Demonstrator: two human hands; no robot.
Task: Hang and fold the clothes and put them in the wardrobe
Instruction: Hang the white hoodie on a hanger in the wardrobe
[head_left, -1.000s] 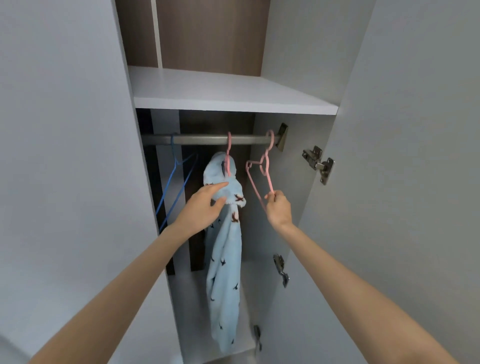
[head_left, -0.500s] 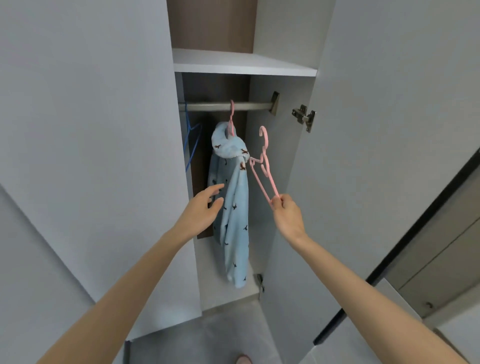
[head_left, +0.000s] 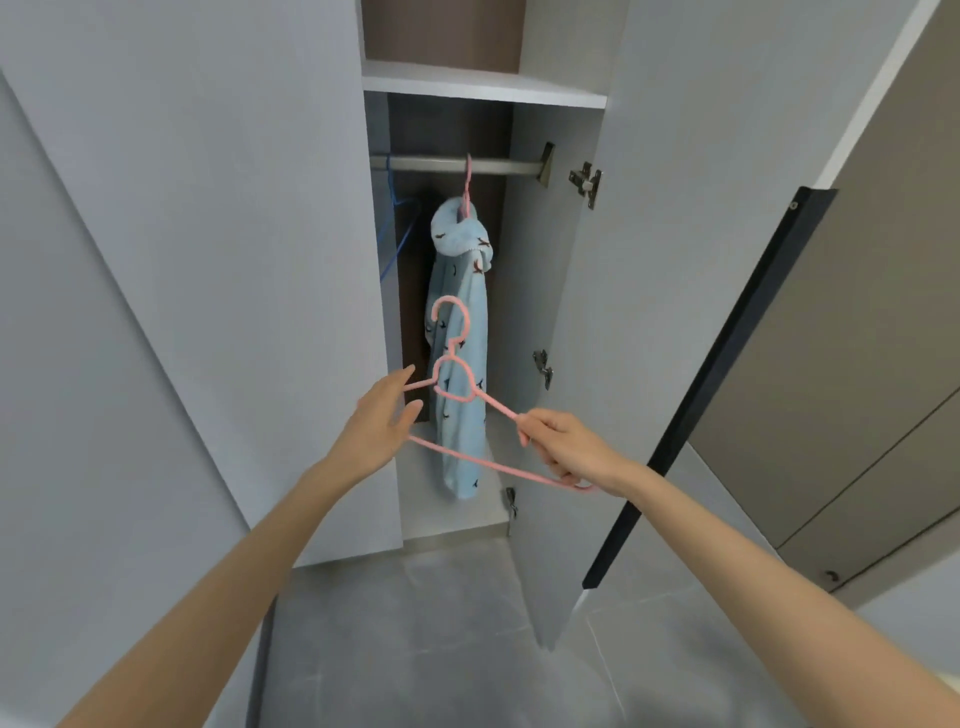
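Pink hanger (head_left: 493, 406): light and stiff, I judge; best held by the shoulders.
My right hand (head_left: 571, 447): grips one shoulder.
My left hand (head_left: 379, 421): fingers spread, holding nothing.

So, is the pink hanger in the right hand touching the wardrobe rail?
Apart. The head view shows the pink hanger, held by the right hand, with its hook free well below the rail.
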